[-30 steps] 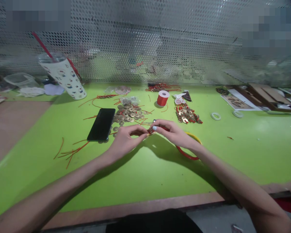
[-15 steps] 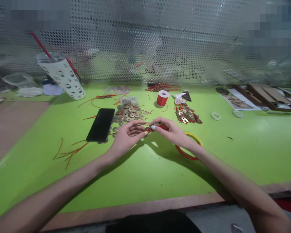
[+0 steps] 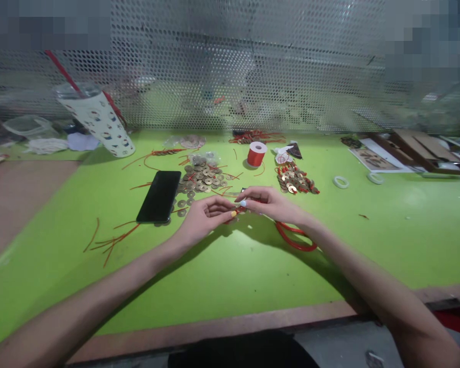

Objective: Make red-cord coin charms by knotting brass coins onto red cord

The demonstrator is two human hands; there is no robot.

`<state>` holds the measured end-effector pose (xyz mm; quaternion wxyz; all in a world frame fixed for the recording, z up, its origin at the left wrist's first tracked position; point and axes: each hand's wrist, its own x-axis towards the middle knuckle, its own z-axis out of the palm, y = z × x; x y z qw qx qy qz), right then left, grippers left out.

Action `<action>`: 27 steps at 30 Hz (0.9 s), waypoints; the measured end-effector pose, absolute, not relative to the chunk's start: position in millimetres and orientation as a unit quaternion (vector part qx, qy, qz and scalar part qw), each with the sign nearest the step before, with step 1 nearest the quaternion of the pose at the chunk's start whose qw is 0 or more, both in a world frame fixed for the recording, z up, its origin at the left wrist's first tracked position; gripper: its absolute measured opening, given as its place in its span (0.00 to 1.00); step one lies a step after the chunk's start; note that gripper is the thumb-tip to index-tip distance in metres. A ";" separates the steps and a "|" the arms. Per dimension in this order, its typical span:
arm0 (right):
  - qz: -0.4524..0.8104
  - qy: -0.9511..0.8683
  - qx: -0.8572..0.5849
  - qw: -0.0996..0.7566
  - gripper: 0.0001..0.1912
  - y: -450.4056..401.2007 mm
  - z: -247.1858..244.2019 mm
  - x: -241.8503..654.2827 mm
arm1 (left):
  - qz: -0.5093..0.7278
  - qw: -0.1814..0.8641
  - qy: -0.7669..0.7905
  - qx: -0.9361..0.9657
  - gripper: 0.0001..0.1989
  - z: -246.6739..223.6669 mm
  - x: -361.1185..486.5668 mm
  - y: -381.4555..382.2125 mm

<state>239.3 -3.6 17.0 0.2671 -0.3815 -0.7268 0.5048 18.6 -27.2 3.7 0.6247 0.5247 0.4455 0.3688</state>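
Note:
My left hand [image 3: 203, 217] pinches a short red cord [image 3: 239, 209] between thumb and index finger, the other fingers curled. Close against it, my right hand [image 3: 272, 204] pinches the same cord, and its fingertips nearly touch those of the left. Parts of the cord are hidden by the fingers, and whether a coin hangs on it I cannot tell. Beneath my right wrist lies a red ring-shaped loop [image 3: 297, 244]. Just beyond the hands spreads a heap of round holed coins [image 3: 205, 176], with loose red cord pieces among them.
A black phone [image 3: 159, 197] lies left of the coins. Behind are a red thread spool [image 3: 256, 155] and a bunch of corded coins [image 3: 295, 179]. A tilted cup with straw [image 3: 97, 122] stands back left; white rings [image 3: 341, 182] lie right. Perforated metal mesh [image 3: 199, 66] closes off the back.
Both hands have shifted slightly, and the fingertips have come closer together over the cord. The right hand and wrist are a little lower, now covering the loop's yellow part seen before.

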 end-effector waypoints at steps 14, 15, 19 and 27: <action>0.447 -0.769 -0.363 0.278 0.13 4.7 30.4 253.9 | 0.355 0.618 0.435 0.550 0.21 -1.2 16.7 -27.1; 0.443 -0.770 -0.364 0.281 0.13 4.9 31.6 254.4 | 0.357 0.612 0.438 0.553 0.21 -1.3 16.4 -26.7; 0.430 -0.770 -0.375 0.287 0.12 5.5 32.2 254.7 | 0.370 0.599 0.448 0.551 0.19 -2.6 15.3 -24.6; 0.446 -0.780 -0.346 0.269 0.14 6.9 29.1 244.2 | 0.340 0.681 0.408 0.504 0.17 -0.3 19.0 -25.2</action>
